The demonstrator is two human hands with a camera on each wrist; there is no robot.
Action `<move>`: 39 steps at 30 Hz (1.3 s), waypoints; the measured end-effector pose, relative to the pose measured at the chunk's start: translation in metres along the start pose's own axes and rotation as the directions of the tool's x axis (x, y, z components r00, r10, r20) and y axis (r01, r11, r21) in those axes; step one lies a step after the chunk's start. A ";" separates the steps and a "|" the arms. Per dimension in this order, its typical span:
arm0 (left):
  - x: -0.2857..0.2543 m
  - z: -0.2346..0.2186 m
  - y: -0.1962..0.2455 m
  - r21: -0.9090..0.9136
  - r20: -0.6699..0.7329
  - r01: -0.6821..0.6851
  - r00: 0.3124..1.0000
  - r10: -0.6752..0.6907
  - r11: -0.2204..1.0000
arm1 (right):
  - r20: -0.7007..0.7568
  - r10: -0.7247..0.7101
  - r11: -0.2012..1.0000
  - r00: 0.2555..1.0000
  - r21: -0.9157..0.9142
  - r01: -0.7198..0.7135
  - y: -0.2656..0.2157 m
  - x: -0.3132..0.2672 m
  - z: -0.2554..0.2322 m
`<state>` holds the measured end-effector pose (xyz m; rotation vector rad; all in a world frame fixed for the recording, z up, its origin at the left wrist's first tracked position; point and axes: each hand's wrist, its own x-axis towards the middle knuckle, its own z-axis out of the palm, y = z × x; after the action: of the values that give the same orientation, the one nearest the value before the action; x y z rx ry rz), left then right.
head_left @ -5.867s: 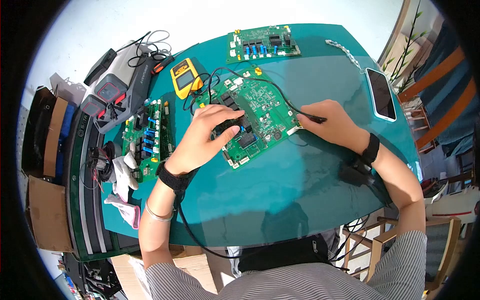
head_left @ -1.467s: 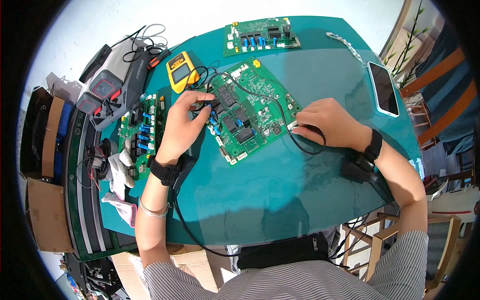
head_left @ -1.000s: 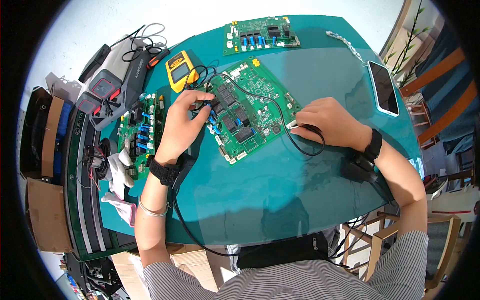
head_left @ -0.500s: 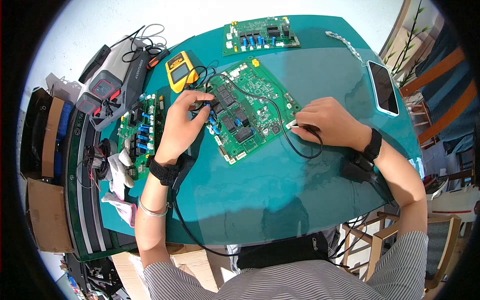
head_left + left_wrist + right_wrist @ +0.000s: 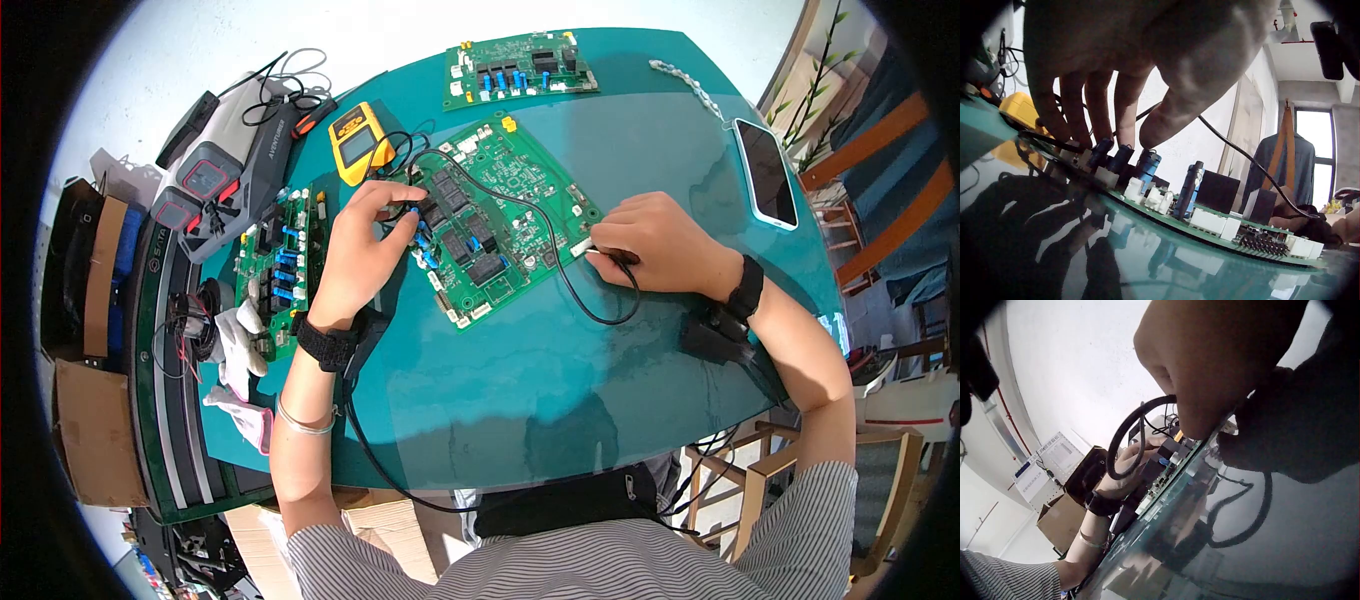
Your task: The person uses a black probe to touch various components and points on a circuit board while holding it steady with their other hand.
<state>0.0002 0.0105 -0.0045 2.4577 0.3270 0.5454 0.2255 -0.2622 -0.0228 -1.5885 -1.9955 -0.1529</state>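
A large green circuit board (image 5: 520, 170) lies mid-table, with dark relays (image 5: 443, 195) and blue cylindrical components (image 5: 425, 245) along its left part. My left hand (image 5: 367, 240) is at its left edge. The left wrist view shows the fingertips and thumb touching down among the upright blue components (image 5: 1149, 165). At the board's right edge my right hand (image 5: 655, 245) pinches a black test probe, mostly hidden by the fingers, beside a white connector (image 5: 581, 246). Its black cable (image 5: 553, 225) crosses over the board and loops below the hand; the right wrist view shows this loop (image 5: 1114, 447) too.
A yellow handheld meter (image 5: 360, 143) stands behind the left hand, with cables beside it. Other circuit boards lie at the back (image 5: 522, 70) and left (image 5: 283, 265). White gloves (image 5: 240, 355), a grey machine (image 5: 225, 165) and a phone (image 5: 764, 175) are around the table.
Since the oldest frame, my left hand has moved from over the relays to the board's left edge. My right hand has turned, its cable now looping lower. Lately only the loop has shifted slightly left.
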 end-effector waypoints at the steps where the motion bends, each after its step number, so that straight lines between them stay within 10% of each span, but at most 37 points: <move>1: 0.000 0.000 0.000 0.001 0.000 -0.001 1.000 0.001 1.000 | -0.009 -0.002 1.000 1.000 0.003 0.002 0.000 0.000 0.001; 39: 0.000 -0.001 0.003 -0.001 0.007 -0.004 1.000 0.004 1.000 | -0.027 0.019 1.000 0.999 -0.005 -0.019 0.001 0.000 0.001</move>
<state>-0.0001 0.0088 -0.0018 2.4593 0.3196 0.5384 0.2264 -0.2615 -0.0241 -1.5996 -1.9608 -0.1719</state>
